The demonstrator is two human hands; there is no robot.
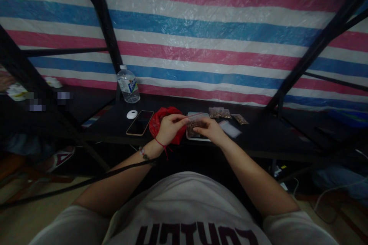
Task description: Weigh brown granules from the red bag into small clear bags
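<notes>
A small clear zip bag (194, 117) with a reddish strip along its top is held up between my two hands. My left hand (169, 128) pinches the bag's upper left edge, with a red cord round the wrist. On the other side, the fingers of my right hand (211, 129) close on the bag's right part. Just below is a white-rimmed tray (201, 139) with brown bits; bag and hands cover much of it. Beside my left hand lies a crumpled red plastic bag (154, 122). Right of my right hand is a stack of flat clear bags (230, 129).
Filled small bags (219, 112) lie behind the tray, with another (240, 119) to their right. Left are a phone (140, 123), a white earbud case (132, 114) and a clear bottle (128, 86). Black frame posts (106, 26) flank the black table (97, 128). A striped sheet (201, 34) hangs behind.
</notes>
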